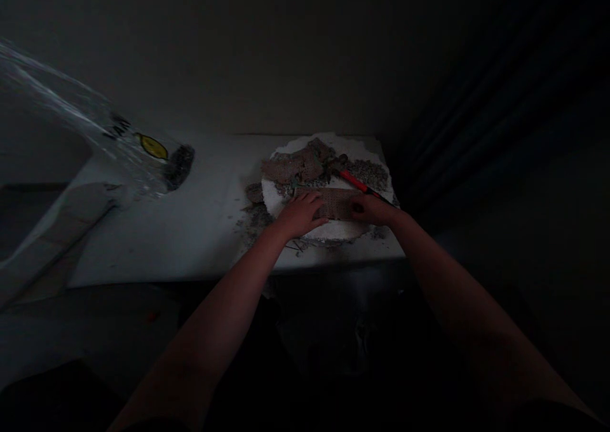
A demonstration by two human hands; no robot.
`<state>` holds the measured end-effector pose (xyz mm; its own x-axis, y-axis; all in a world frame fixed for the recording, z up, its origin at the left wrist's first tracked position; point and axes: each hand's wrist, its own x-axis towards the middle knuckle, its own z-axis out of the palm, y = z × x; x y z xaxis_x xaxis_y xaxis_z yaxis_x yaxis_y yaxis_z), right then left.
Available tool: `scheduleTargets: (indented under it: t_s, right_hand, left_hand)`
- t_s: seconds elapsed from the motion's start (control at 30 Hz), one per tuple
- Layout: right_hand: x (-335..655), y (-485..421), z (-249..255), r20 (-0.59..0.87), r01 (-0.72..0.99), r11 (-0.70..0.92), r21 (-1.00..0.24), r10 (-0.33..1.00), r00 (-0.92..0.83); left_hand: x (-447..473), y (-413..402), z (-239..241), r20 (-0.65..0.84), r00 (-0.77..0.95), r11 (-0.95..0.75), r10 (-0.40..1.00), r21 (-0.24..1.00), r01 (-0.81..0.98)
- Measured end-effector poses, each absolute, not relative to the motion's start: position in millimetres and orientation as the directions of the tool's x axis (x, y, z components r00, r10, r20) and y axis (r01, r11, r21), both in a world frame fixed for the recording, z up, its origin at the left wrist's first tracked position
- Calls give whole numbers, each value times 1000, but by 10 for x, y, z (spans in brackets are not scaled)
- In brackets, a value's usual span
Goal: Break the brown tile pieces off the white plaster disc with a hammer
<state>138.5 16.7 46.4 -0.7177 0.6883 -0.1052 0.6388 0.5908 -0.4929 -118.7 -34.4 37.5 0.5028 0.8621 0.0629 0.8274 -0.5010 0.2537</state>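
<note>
A brown perforated board piece point(336, 202) lies on a white round slab point(343, 229) at the right end of a white table point(200, 229). My left hand point(300, 215) rests flat on the piece's left end, fingers stretched over it. My right hand point(372, 209) grips its right end, fingers curled around the edge. Behind the piece lie more broken brown fragments point(298, 165) and grey crumbs point(366, 171). A hammer with a red handle point(355, 181) lies on the slab just beyond my right hand.
A clear plastic sheet or bag with a yellow label point(152, 146) lies at the table's left. A pale tube-like object point(61, 229) leans at the left edge. The scene is very dark; dark folds hang on the right.
</note>
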Motion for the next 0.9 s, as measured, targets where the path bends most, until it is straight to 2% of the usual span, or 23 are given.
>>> scheduleTargets:
  t_s: [0.23,0.43,0.9]
  right_hand:
    - [1387,188,473,-81,615,611,-498,673,-735]
    - [1381,181,482,-125,648,578,-495,691,-712]
    - [1357,160,430,-110,697,580,-422,730,-674]
  left_hand:
    - [-1204,-334,350,70,513,-512,855,260,819]
    - [-1203,-331,349,67,517,-515,853,259,817]
    - [-1207,-326,351,63,517,-514,854,261,817]
